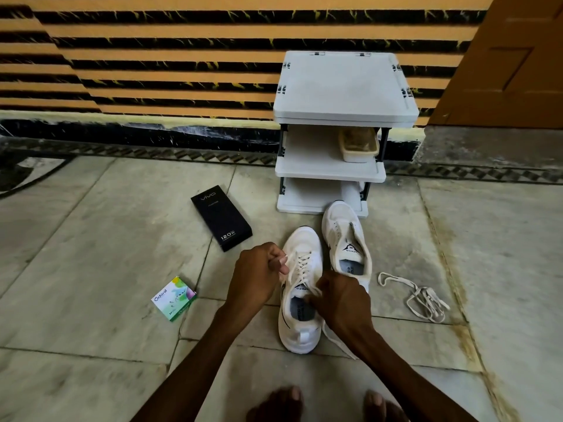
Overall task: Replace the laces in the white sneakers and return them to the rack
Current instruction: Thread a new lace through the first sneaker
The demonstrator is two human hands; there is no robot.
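Fingers of L hand curled, pinching end of lace pulled up-left off near white sneaker. R hand fingers curled on other lace end by tongue. Near sneaker on floor, laced, toe twd rack. 2nd sneaker just beside, unlaced, toe at rack base. Loose lace on floor to R. Black vivo box, Odonil box to L.

White sneakers before a pale grey rack; left of the rack a black box; behind the rack, an orange-and-black striped wall
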